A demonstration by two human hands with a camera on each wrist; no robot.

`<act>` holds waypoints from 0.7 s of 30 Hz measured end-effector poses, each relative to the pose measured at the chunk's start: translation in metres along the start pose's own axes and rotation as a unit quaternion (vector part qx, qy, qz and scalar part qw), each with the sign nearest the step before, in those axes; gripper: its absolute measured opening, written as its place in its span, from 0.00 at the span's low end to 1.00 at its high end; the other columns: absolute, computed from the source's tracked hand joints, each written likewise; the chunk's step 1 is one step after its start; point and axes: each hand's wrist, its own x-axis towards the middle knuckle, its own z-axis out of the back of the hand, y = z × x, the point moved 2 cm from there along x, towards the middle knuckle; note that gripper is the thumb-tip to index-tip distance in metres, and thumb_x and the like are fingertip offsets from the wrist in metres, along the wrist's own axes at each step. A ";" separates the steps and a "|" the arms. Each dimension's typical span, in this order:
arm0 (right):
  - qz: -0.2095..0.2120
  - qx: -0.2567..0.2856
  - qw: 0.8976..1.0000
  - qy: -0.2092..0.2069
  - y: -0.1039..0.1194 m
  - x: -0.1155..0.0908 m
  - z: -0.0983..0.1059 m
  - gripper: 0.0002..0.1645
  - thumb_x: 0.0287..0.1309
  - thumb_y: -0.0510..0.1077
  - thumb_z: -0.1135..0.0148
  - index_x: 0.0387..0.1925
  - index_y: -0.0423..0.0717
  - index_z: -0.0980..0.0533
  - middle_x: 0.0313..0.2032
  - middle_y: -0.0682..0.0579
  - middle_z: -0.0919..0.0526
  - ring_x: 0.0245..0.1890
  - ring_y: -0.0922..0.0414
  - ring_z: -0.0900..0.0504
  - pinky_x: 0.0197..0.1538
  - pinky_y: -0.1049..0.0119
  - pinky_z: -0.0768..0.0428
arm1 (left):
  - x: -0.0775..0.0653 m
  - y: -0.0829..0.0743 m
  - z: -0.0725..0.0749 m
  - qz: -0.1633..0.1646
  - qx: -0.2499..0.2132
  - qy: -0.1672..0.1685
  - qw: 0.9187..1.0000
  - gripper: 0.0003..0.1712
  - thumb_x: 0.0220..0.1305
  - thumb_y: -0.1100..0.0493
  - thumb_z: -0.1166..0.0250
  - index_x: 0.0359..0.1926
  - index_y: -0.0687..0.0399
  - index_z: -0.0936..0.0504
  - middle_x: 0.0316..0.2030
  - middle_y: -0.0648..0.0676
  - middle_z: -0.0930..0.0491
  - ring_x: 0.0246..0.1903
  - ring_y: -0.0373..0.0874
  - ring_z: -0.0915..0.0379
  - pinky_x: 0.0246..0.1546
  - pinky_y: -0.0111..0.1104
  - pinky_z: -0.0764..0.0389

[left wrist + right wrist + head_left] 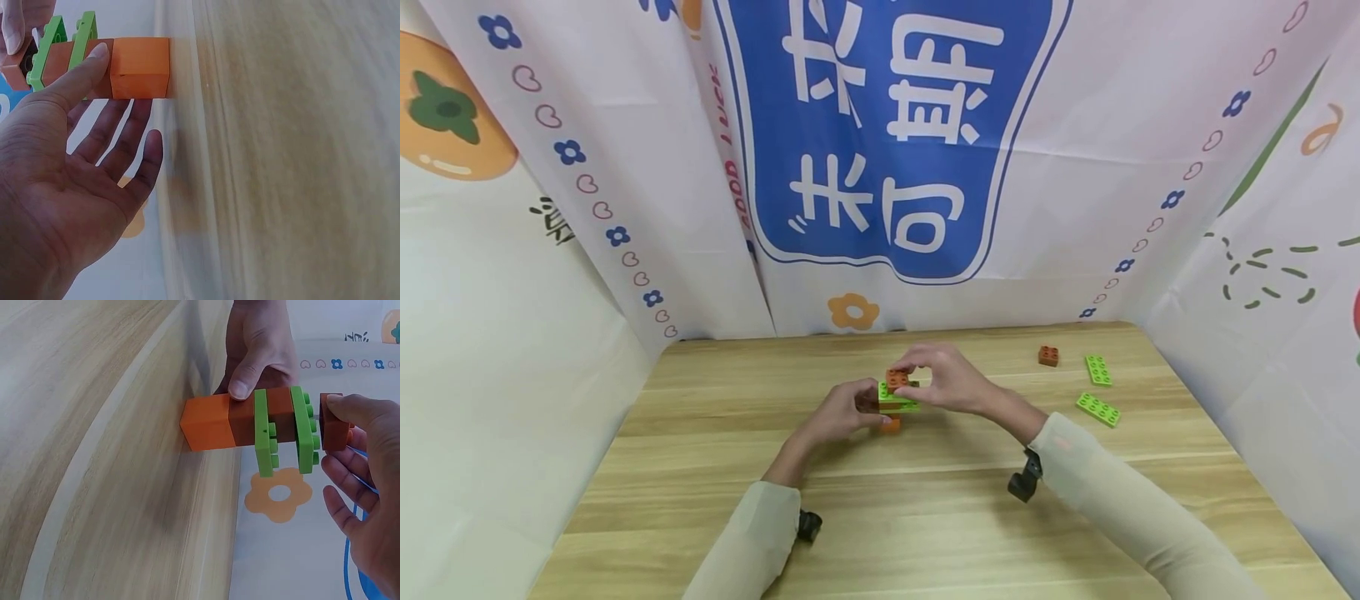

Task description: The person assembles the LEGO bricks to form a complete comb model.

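A stack of toy bricks (244, 425) stands on the table, with an orange block (140, 69) at its base and brown bricks alternating with thin green plates (303, 431) above. My left hand (841, 412) holds the stack low down, its thumb against the lower brown brick and its fingers on the far side. Between the thumb and fingers of my right hand (949, 382) is a small brown brick (334, 422), held just over the top green plate. A narrow gap shows between that brick and the plate's studs in the right wrist view.
On the table's (940, 517) right side lie a loose brown brick (1048, 357) and two green plates, one farther back (1098, 370) and one nearer (1098, 409). A printed cloth (1075, 217) hangs behind the table and along both sides.
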 end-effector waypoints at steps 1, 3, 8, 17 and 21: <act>-0.002 -0.002 1.000 0.002 0.000 0.001 -0.001 0.19 0.56 0.43 0.18 0.48 0.42 0.12 0.42 0.52 0.10 0.42 0.59 0.13 0.45 0.66 0.15 | 0.000 0.000 0.000 0.001 0.000 -0.001 1.000 0.12 0.65 0.63 0.24 0.46 0.55 0.17 0.43 0.53 0.13 0.43 0.47 0.16 0.46 0.36 0.14; -0.008 -0.002 1.000 0.007 0.000 0.002 -0.002 0.19 0.56 0.43 0.18 0.48 0.43 0.12 0.43 0.52 0.10 0.42 0.59 0.13 0.45 0.67 0.15 | 0.000 0.001 -0.001 0.002 0.003 -0.003 1.000 0.12 0.65 0.63 0.23 0.46 0.55 0.17 0.43 0.52 0.13 0.43 0.46 0.16 0.46 0.36 0.14; -0.017 -0.003 1.000 0.015 -0.001 0.003 -0.006 0.18 0.57 0.43 0.19 0.48 0.43 0.12 0.42 0.52 0.10 0.42 0.59 0.14 0.45 0.68 0.15 | 0.000 0.000 -0.002 -0.001 0.006 -0.007 1.000 0.13 0.64 0.63 0.23 0.47 0.55 0.16 0.44 0.52 0.13 0.43 0.45 0.16 0.48 0.37 0.14; -0.016 0.003 1.000 0.020 -0.003 0.007 -0.012 0.19 0.58 0.45 0.19 0.49 0.43 0.12 0.43 0.52 0.10 0.41 0.60 0.14 0.42 0.62 0.13 | 0.002 0.002 -0.001 0.008 0.007 -0.013 1.000 0.15 0.64 0.64 0.23 0.49 0.54 0.15 0.43 0.51 0.14 0.43 0.44 0.17 0.49 0.38 0.15; -0.017 0.001 1.000 0.021 -0.002 0.007 -0.012 0.19 0.58 0.45 0.19 0.49 0.43 0.12 0.43 0.51 0.10 0.42 0.60 0.14 0.42 0.59 0.13 | 0.001 0.003 -0.001 0.000 0.011 -0.012 1.000 0.13 0.64 0.63 0.23 0.46 0.53 0.16 0.41 0.51 0.15 0.42 0.43 0.17 0.46 0.36 0.15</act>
